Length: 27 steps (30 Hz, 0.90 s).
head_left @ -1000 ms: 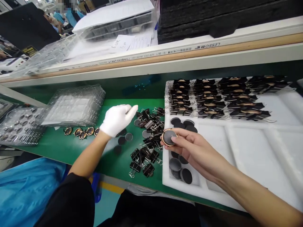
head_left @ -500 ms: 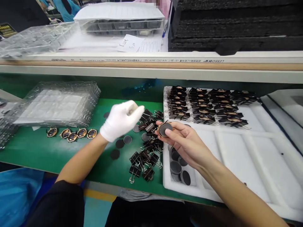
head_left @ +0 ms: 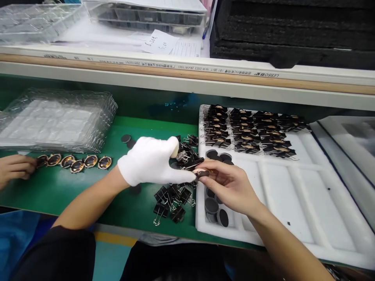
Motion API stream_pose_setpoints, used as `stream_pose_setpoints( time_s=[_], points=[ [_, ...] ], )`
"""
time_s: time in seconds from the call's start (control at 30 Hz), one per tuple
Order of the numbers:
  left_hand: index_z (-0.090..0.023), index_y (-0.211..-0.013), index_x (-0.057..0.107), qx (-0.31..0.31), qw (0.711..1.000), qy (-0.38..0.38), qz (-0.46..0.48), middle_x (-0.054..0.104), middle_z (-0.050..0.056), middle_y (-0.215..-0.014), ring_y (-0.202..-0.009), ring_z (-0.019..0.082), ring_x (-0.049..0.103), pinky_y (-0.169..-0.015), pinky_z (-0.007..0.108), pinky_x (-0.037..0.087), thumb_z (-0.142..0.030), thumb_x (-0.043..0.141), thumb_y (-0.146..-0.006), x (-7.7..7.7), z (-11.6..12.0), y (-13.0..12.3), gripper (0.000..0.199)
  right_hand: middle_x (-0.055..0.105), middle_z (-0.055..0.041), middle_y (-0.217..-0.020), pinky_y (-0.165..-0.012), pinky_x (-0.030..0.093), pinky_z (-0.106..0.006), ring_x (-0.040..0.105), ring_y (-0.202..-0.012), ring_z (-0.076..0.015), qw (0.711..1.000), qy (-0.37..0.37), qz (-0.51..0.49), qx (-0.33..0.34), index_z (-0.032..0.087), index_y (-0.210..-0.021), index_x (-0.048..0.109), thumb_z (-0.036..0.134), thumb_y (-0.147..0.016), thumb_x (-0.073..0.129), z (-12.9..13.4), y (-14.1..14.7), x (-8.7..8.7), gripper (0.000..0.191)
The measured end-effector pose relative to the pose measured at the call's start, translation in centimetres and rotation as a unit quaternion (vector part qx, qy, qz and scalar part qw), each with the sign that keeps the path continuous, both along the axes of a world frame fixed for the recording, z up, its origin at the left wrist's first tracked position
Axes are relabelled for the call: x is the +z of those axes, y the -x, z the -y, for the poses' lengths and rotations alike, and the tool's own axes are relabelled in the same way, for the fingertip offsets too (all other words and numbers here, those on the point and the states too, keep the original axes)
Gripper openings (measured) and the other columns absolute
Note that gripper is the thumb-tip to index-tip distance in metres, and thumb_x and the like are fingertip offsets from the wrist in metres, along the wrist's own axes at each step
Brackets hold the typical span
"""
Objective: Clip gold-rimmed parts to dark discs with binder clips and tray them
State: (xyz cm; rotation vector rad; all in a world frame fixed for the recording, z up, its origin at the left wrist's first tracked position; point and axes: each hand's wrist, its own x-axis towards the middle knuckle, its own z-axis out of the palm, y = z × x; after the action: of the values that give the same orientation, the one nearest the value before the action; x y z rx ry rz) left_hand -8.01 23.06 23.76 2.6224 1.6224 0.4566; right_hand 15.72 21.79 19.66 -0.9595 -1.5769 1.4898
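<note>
My left hand, in a white glove, is beside my right hand over the green table, its thumb reaching the rim of the held piece. A black binder clip with a silver handle is at its fingers; the grip on it is partly hidden. Bare, my right hand pinches a round gold-rimmed piece with a dark disc, now turned nearly edge-on. Loose binder clips lie in a heap below and behind my left hand. Dark round discs rest in the white foam tray beneath my right hand.
At the tray's back stand rows of clipped pieces. Several amber-and-gold round pieces line the table at left, where another person's hand touches the end. Clear plastic trays are stacked behind them; a shelf edge crosses above.
My left hand has moved right and down to meet my right hand. The held piece has turned from face-up to edge-on. Another person's hand has appeared at left, with more amber pieces visible.
</note>
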Motion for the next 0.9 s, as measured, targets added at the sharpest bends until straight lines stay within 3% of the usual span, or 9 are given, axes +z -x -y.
stream_pose_setpoints(
  time_s=[0.17, 0.27, 0.37, 0.53, 0.73, 0.9],
  points=[
    [-0.023, -0.062, 0.04, -0.084, 0.994, 0.057, 0.045, 0.041, -0.005, -0.046, -0.042, 0.013, 0.043, -0.049, 0.027, 0.026, -0.069, 0.062, -0.077, -1.0, -0.1, -0.2, 0.053, 0.078, -0.0051, -0.1, -0.079, 0.064, -0.036, 0.072, -0.088, -0.0214, 0.998, -0.037, 0.037, 0.033, 0.027, -0.102, 0.079, 0.025, -0.09, 0.073, 0.1, -0.6, -0.1, 0.014],
    [-0.023, -0.059, 0.034, -0.085, 0.993, 0.042, 0.072, 0.035, -0.006, -0.044, -0.041, 0.012, 0.038, -0.047, 0.027, 0.024, -0.063, 0.061, -0.078, -1.5, -0.2, -0.4, 0.051, 0.076, -0.0061, -0.107, -0.081, 0.064, -0.036, 0.072, -0.091, -0.0217, 0.999, -0.016, 0.021, 0.026, 0.028, -0.1, 0.08, 0.025, -0.088, 0.076, -0.1, -0.7, 0.1, 0.013],
    [-0.023, -0.062, 0.035, -0.062, 0.991, 0.044, 0.108, 0.037, -0.007, -0.048, -0.042, 0.009, 0.035, -0.047, 0.026, 0.026, -0.053, 0.061, -0.082, -1.5, -0.5, -0.5, 0.045, 0.074, -0.0045, -0.114, -0.094, 0.061, -0.039, 0.073, -0.099, -0.0216, 0.995, 0.059, -0.06, -0.06, 0.029, -0.095, 0.078, 0.03, -0.086, 0.079, -0.7, -0.6, 0.6, 0.009],
    [-0.022, -0.062, 0.036, -0.053, 0.98, 0.089, 0.172, 0.031, -0.008, -0.05, -0.045, 0.008, 0.029, -0.048, 0.025, 0.026, -0.041, 0.054, -0.09, -1.6, -0.8, -0.8, 0.039, 0.073, -0.0003, -0.103, -0.107, 0.054, -0.042, 0.07, -0.106, -0.02, 0.952, 0.187, -0.163, -0.182, 0.029, -0.091, 0.073, 0.039, -0.08, 0.084, -1.7, 0.2, 0.5, 0.018],
    [-0.02, -0.064, 0.039, -0.052, 0.95, 0.207, 0.226, 0.035, -0.007, -0.056, -0.053, 0.008, 0.032, -0.051, 0.024, 0.029, -0.043, 0.047, -0.097, -2.4, -0.4, -1.9, 0.04, 0.073, 0.0017, -0.101, -0.1, 0.054, -0.039, 0.066, -0.098, -0.0168, 0.951, 0.2, -0.169, -0.163, 0.03, -0.089, 0.072, 0.04, -0.078, 0.084, -1.6, 0.5, -0.4, 0.019],
    [-0.02, -0.065, 0.039, -0.033, 0.941, 0.225, 0.252, 0.036, -0.007, -0.058, -0.054, 0.008, 0.033, -0.053, 0.024, 0.03, -0.043, 0.049, -0.097, -2.9, 0.0, -2.8, 0.041, 0.073, -0.0001, -0.1, -0.093, 0.053, -0.036, 0.065, -0.093, -0.0172, 0.961, 0.18, -0.147, -0.151, 0.029, -0.093, 0.075, 0.041, -0.078, 0.085, -1.4, 0.4, -0.7, 0.022]
  ],
)
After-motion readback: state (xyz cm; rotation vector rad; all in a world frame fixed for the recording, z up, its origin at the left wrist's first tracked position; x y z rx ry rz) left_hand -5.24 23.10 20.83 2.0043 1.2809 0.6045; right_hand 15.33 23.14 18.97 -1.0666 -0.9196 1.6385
